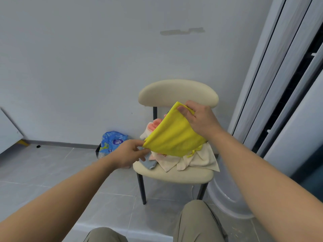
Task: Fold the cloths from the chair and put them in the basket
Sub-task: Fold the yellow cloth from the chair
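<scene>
The person's knees [197, 222], in olive trousers, lie at the bottom edge of the view, facing the chair [178, 92]. The yellow cloth [173, 135] is held stretched in the air above the chair seat. The left hand [125, 154] pinches its lower corner; the right hand [199, 117] pinches its upper corner between thumb and curled fingers. The remaining cloths [197, 159] lie heaped on the seat, some overhanging the front edge. A blue packet [111, 142] stands on the floor beside the chair; the basket cannot be identified with certainty. Risk: both holds are light corner pinches, so a sharp pull could free one corner. The yellow tie [192, 152] hanging at the lower edge touches the heap and could drag an overhanging cloth to the floor.
</scene>
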